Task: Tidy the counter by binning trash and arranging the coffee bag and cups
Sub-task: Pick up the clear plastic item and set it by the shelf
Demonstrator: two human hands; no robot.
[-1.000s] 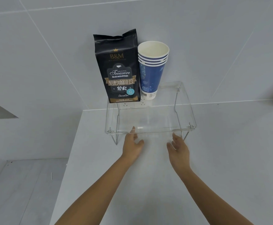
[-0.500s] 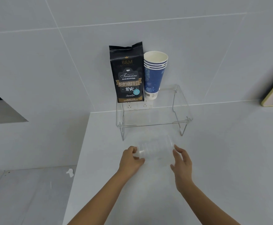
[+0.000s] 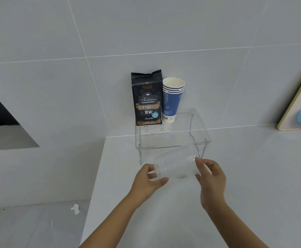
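Drawn out from under the clear shelf (image 3: 173, 136) since the earlier frame: a stack of clear plastic cups (image 3: 174, 166), now lying on its side, held between both hands above the white surface (image 3: 253, 176). Long axis running left to right, one end pinched by the left hand (image 3: 148, 181), the other cupped by the right hand (image 3: 211, 178). Farther back, atop the shelf, stood the coffee bag (image 3: 147, 98) touching the blue paper cups (image 3: 172, 100). Probably next: up beside those.

Coffee bag (image 3: 147, 98) stands left of stacked cups (image 3: 172, 99) on the shelf (image 3: 199, 122), against the wall.
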